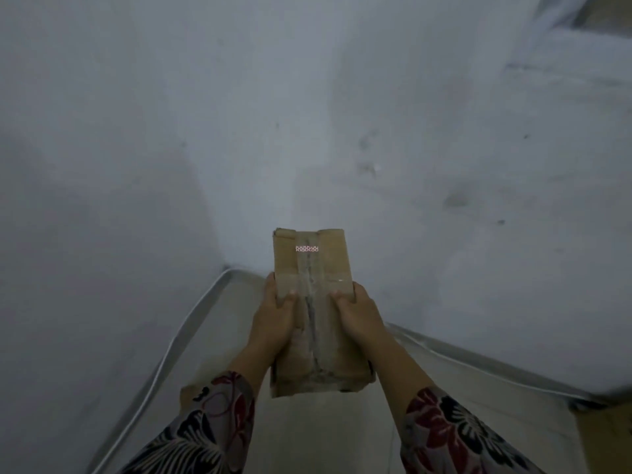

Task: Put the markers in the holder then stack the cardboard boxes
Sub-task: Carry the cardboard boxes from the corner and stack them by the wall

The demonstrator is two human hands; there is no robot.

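A long, narrow cardboard box [314, 302] is held up in front of the person by both hands, its top face turned toward the camera and its far end pointing away toward a pale, smudged wall [307, 114]. Clear packing tape [309, 285] runs down the middle of the top face and a second strip crosses it about halfway along; near the far end a small white label with red print [306, 248] sits on the tape. The near end of the box looks crumpled and worn at the corners.

The left hand [275, 311] takes the left long edge, its grip clamped on the box with the thumb lying on the top face and the fingers wrapped under the side. The right hand [357, 311] mirrors it on the right long edge, its grip likewise closed on the box, thumb on top beside the central tape. Both forearms come up from the bottom of the view in sleeves [455, 436] with a red, black and white floral pattern.

Below the box lies a light table [307, 439] with a raised pale metal rim [171, 343] running along its left and far sides, set into the corner of the wall. The box is above this surface, near its far corner; whether it touches the surface cannot be told. At the lower right edge a brown cardboard-coloured patch [605, 436] shows, too cut off to identify
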